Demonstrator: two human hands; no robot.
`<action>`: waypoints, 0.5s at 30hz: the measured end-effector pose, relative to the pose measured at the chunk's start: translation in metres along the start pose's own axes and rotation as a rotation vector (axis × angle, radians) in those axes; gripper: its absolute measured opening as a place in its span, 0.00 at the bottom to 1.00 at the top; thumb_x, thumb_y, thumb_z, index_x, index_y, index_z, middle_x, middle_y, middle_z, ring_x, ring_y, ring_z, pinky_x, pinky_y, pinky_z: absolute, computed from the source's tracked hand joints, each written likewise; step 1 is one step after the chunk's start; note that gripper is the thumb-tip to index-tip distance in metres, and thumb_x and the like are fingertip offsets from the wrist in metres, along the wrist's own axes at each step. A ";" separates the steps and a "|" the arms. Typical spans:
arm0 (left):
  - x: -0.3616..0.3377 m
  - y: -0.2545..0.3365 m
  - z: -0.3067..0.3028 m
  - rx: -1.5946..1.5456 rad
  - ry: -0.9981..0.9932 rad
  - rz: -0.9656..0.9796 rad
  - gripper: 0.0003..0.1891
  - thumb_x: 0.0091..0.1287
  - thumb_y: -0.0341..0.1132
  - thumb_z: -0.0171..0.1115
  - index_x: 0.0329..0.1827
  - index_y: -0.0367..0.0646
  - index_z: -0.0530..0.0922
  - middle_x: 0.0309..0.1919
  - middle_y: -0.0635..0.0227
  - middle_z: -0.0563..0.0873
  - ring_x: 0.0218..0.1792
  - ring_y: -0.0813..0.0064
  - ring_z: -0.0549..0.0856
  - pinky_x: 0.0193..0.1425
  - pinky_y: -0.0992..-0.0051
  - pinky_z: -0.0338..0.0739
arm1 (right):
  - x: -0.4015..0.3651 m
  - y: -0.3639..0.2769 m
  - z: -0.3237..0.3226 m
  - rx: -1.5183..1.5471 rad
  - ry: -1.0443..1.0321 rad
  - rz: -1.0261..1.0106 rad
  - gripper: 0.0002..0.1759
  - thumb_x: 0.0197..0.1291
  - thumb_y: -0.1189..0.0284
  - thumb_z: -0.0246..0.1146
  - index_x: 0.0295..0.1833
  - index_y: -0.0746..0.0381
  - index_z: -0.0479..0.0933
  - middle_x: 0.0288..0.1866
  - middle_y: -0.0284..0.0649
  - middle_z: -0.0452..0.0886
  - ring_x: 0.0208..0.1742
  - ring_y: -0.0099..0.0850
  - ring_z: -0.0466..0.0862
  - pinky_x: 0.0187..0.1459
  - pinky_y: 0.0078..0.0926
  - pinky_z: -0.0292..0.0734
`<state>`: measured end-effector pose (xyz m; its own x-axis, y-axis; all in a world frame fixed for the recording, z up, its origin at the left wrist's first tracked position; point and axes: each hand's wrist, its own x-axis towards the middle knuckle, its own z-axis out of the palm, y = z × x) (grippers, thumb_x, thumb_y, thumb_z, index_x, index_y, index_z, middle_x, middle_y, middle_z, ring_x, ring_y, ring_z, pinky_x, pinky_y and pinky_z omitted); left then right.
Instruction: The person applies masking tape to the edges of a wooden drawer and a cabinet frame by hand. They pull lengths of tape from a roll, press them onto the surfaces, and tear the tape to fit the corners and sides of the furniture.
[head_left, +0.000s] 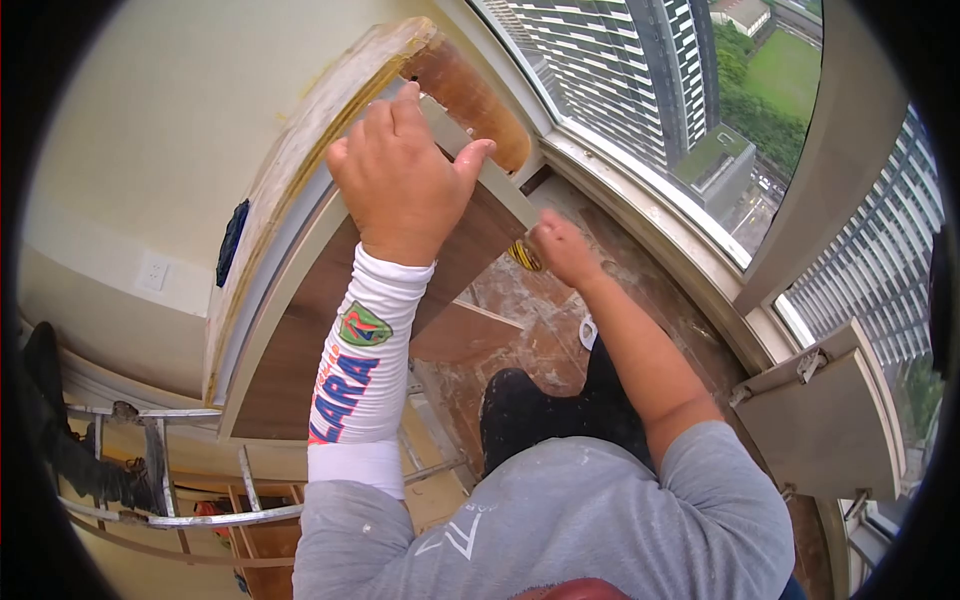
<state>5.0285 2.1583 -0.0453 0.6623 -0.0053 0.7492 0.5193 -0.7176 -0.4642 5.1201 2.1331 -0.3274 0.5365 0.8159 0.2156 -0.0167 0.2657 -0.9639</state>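
My left hand (405, 180), below a white printed sleeve, rests on the upper edge of a brown wooden cabinet (310, 335) with pale edging. Its fingers stretch forward and the thumb stands apart. My right hand (562, 248) is closed at the far right end of the cabinet's pale edge (508, 196), its fingertips partly hidden. Just beside that hand shows a yellow-and-black striped item (523, 256). Beyond my left hand, a reddish-brown board (470, 98) sits against the wall, next to a rough, plaster-marked wooden edge (335, 95).
A metal ladder (230, 517) lies across the lower left, with a person's dark-clad leg (75, 455) on it. Windows (655, 90) line the right side above a sill. A cabinet door with hinges (820, 420) stands at right. The tiled floor (530, 310) is dusty.
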 end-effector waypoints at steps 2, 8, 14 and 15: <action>-0.001 0.000 -0.003 -0.007 -0.019 0.006 0.44 0.46 0.63 0.80 0.61 0.42 0.80 0.44 0.66 0.85 0.48 0.62 0.84 0.52 0.59 0.71 | -0.014 0.024 0.015 -0.148 0.040 0.066 0.20 0.76 0.59 0.54 0.43 0.66 0.81 0.37 0.32 0.83 0.39 0.24 0.79 0.46 0.26 0.75; -0.001 -0.002 0.002 -0.006 0.019 0.018 0.44 0.47 0.65 0.79 0.60 0.42 0.81 0.44 0.66 0.85 0.47 0.62 0.84 0.52 0.59 0.71 | -0.051 0.067 0.029 0.380 0.031 0.302 0.27 0.76 0.47 0.56 0.47 0.63 0.82 0.37 0.38 0.84 0.40 0.27 0.81 0.45 0.28 0.76; -0.001 -0.002 0.003 -0.002 0.007 0.005 0.44 0.47 0.65 0.79 0.60 0.41 0.81 0.45 0.66 0.85 0.47 0.62 0.85 0.52 0.59 0.72 | -0.013 0.023 -0.005 -0.051 0.351 -0.241 0.22 0.68 0.52 0.66 0.46 0.63 0.80 0.39 0.39 0.79 0.40 0.31 0.79 0.47 0.30 0.75; 0.000 -0.003 0.003 -0.012 0.006 0.008 0.44 0.47 0.65 0.79 0.60 0.41 0.80 0.45 0.65 0.85 0.47 0.62 0.85 0.52 0.59 0.72 | -0.003 0.019 -0.006 -0.004 0.380 -0.275 0.20 0.67 0.55 0.67 0.46 0.63 0.80 0.39 0.40 0.78 0.41 0.33 0.79 0.47 0.31 0.75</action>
<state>5.0283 2.1620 -0.0455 0.6633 -0.0147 0.7482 0.5076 -0.7258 -0.4643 5.1228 2.1329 -0.3475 0.7913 0.4698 0.3914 0.1722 0.4430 -0.8798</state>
